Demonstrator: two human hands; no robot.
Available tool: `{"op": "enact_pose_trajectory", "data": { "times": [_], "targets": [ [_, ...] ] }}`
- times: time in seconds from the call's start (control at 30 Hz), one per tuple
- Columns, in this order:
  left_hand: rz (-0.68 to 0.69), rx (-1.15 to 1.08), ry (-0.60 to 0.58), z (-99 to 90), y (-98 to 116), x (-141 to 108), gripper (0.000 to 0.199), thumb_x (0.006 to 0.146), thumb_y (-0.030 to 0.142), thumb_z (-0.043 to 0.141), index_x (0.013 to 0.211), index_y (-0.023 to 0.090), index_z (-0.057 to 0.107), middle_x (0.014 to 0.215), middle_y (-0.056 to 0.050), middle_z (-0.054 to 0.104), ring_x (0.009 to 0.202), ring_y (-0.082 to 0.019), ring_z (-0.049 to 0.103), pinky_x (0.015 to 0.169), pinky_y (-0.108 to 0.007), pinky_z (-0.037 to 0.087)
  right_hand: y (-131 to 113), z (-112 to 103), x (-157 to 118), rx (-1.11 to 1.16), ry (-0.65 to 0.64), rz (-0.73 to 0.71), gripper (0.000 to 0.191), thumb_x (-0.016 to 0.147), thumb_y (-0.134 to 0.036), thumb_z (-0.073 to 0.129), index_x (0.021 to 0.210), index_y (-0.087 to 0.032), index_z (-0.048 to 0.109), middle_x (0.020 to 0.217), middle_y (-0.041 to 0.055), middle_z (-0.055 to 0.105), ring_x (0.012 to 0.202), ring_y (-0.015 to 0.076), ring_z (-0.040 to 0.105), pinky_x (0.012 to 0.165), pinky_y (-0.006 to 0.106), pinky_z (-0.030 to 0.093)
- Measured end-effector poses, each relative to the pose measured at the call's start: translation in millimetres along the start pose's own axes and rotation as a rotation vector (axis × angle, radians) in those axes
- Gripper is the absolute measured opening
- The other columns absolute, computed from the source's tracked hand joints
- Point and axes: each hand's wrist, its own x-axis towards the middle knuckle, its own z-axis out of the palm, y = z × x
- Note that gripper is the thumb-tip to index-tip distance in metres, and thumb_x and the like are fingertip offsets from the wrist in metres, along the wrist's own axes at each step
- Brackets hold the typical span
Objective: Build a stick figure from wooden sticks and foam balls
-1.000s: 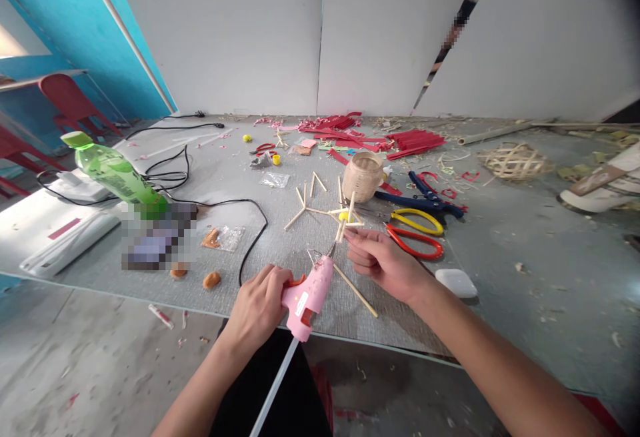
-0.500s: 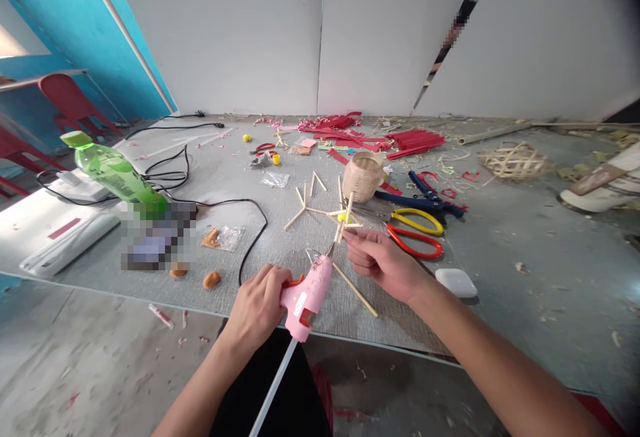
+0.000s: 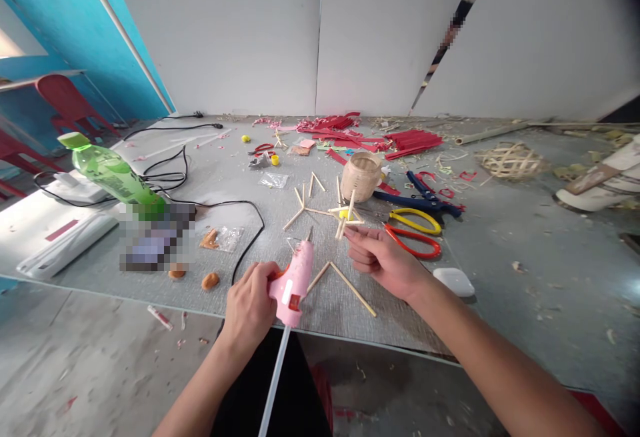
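Observation:
My left hand (image 3: pixel 253 295) is wrapped round the handle of a pink glue gun (image 3: pixel 296 280), with a long clear glue stick (image 3: pixel 276 380) trailing out of its back end. The nozzle points away from me, apart from the sticks. In a pinch, my right hand (image 3: pixel 383 257) holds a small frame of thin wooden sticks (image 3: pixel 352 205) by its near end. A yellow piece (image 3: pixel 343 215) shows at that frame. Two joined sticks (image 3: pixel 353 289) lie in a V between my hands. More joined sticks (image 3: pixel 295 213) lie beyond the gun.
Right of the frame are orange-handled scissors (image 3: pixel 417 245), blue pliers (image 3: pixel 425 198) and a white case (image 3: pixel 453 282). A woven bamboo cup (image 3: pixel 361 177) stands behind. Red strips (image 3: pixel 413 142) lie farther back. On the left are a green bottle (image 3: pixel 113 173) and a black cord (image 3: pixel 260 213).
The glue gun in my left hand has drawn back to the left, its nozzle leaving the stick frame. My right hand stays almost still, holding the frame.

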Motion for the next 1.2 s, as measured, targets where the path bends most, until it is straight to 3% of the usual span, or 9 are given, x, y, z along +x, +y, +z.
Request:
{"op": "enact_pose_trajectory", "data": {
  "times": [0.13,0.23,0.37,0.57,0.77,1.0,1.07,1.2],
  "targets": [
    [-0.227,0.089,-0.041,2.4,-0.9,4.4,0.032,0.083,0.012,0.056,0.114,0.022,0.052,0.090,-0.005,0.073,0.079,-0.025,0.073,0.061,-0.028,0.047,-1.8,-8.0,3.9,-0.036,0.055,-0.057,0.037,0.079,-0.045,0.086,0.078,-0.022,0.058,0.055,-0.0126,0.020,0.051,0.0073,0.010,0.045,0.026,0.010],
    [-0.289,0.156,-0.121,2.9,1.5,13.6,0.039,0.084,0.015,0.059,0.122,0.020,0.051,0.098,-0.008,0.074,0.089,-0.029,0.074,0.064,-0.031,0.049,-5.8,-15.9,7.6,-0.063,0.123,-0.143,0.038,0.076,-0.046,0.088,0.078,-0.021,0.060,0.055,-0.0125,0.022,0.051,0.0069,0.011,0.045,0.026,0.010],
    [-0.245,0.232,-0.197,1.8,3.9,22.9,0.040,0.088,0.017,0.059,0.127,0.018,0.049,0.108,-0.012,0.074,0.102,-0.032,0.072,0.068,-0.033,0.051,-11.0,-23.9,11.9,-0.104,0.177,-0.246,0.039,0.074,-0.049,0.089,0.080,-0.021,0.063,0.056,-0.0125,0.022,0.051,0.0068,0.012,0.045,0.026,0.012],
    [-0.215,0.283,-0.254,-8.2,-11.6,31.3,0.032,0.091,0.018,0.055,0.122,0.017,0.055,0.098,-0.010,0.073,0.098,-0.031,0.070,0.074,-0.035,0.050,-8.0,-31.0,15.1,-0.224,0.178,-0.323,0.037,0.078,-0.053,0.084,0.089,-0.020,0.070,0.057,-0.0109,0.030,0.050,0.0070,0.016,0.046,0.027,0.013],
    [-0.144,0.347,-0.382,-23.1,-36.0,50.1,0.031,0.089,0.014,0.052,0.119,0.014,0.058,0.097,-0.013,0.070,0.102,-0.035,0.063,0.083,-0.041,0.047,-3.5,-36.8,15.4,-0.519,0.118,-0.358,0.034,0.085,-0.048,0.079,0.099,-0.018,0.074,0.074,-0.0003,0.060,0.060,0.0099,0.040,0.050,0.025,0.024],
    [-0.060,0.417,-0.454,-25.1,-47.6,52.6,0.033,0.084,0.007,0.050,0.115,0.012,0.060,0.108,-0.019,0.068,0.106,-0.036,0.056,0.090,-0.047,0.043,-17.2,-42.2,10.3,-0.307,0.311,-0.544,0.030,0.087,-0.050,0.078,0.088,-0.023,0.065,0.061,-0.0082,0.034,0.052,0.0087,0.023,0.048,0.027,0.017],
    [-0.040,0.414,-0.473,-25.0,-49.0,52.3,0.034,0.084,0.006,0.049,0.116,0.012,0.060,0.110,-0.019,0.067,0.108,-0.036,0.054,0.091,-0.047,0.043,-17.5,-42.1,10.1,-0.392,0.286,-0.503,0.031,0.086,-0.050,0.078,0.091,-0.022,0.067,0.062,-0.0073,0.038,0.053,0.0087,0.024,0.048,0.027,0.017],
    [-0.050,0.437,-0.541,-26.7,-47.7,53.7,0.032,0.086,0.009,0.050,0.115,0.011,0.063,0.113,-0.019,0.065,0.111,-0.035,0.054,0.095,-0.046,0.042,-9.1,-37.5,13.7,-0.641,0.114,-0.360,0.037,0.083,-0.051,0.078,0.097,-0.017,0.073,0.063,-0.0047,0.048,0.055,0.0093,0.030,0.050,0.026,0.022]
  ]
}}
